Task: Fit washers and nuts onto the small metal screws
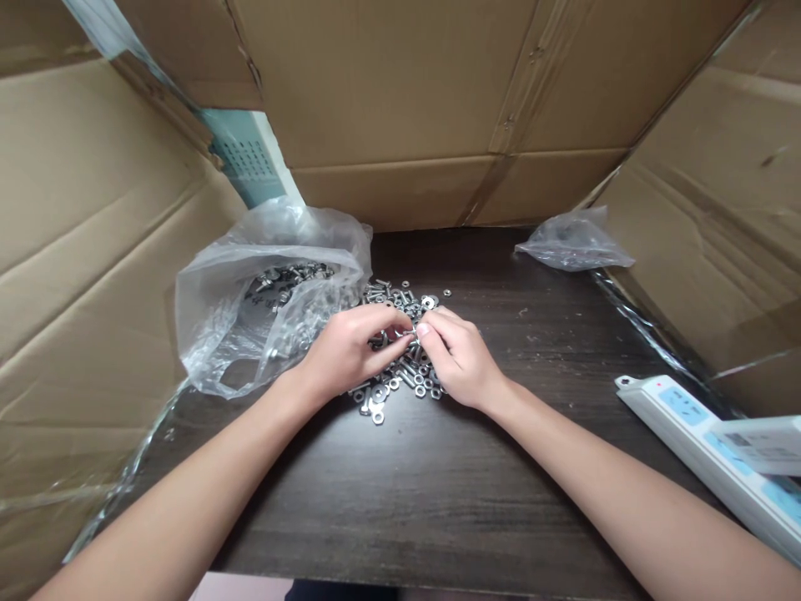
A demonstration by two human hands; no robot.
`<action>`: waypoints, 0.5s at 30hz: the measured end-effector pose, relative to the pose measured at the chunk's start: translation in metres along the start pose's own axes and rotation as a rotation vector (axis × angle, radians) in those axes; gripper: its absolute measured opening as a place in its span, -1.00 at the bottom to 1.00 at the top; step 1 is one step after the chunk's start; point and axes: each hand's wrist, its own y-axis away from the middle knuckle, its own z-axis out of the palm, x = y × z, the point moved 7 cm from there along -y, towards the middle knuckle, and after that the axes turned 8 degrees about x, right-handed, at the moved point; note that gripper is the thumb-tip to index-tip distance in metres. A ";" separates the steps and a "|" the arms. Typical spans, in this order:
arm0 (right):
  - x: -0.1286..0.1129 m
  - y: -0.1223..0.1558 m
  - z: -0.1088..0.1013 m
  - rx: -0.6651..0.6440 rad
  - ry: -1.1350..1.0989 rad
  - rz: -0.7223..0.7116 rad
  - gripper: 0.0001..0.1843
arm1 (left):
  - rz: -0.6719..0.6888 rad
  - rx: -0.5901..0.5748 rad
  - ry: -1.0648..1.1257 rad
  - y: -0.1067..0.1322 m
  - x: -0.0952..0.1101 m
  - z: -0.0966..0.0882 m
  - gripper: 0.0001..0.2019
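Over a pile of loose metal nuts, bolts and washers (410, 367), my two hands meet fingertip to fingertip. Thumb and forefinger of my left hand (356, 342) pinch a small shiny bolt (406, 333), which points toward the other hand. My right hand (460, 355) is closed, its thumb pressed against the forefinger at the bolt's end. Whatever sits inside that right pinch is mostly covered by the fingers. A clear plastic bag (219, 325) lies open beside my left hand, with more bolts and screws (294, 275) inside it.
Cardboard walls (400, 83) enclose the dark wooden table (400, 501) at the back and both sides. A small clear plastic bag (579, 239) lies at the back right. On the right is a white power strip (682, 426) with a white plug-in adapter (760, 445).
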 end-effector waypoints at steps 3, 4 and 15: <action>0.000 0.000 0.000 -0.004 -0.002 0.009 -0.63 | 0.016 0.015 -0.012 -0.001 0.001 -0.003 -0.93; 0.000 0.000 -0.001 -0.002 -0.008 0.014 -0.63 | 0.022 0.020 -0.014 -0.001 0.001 -0.004 -0.93; -0.004 0.000 -0.003 0.005 -0.039 -0.016 -0.75 | 0.041 0.031 -0.013 0.000 0.000 -0.001 -0.92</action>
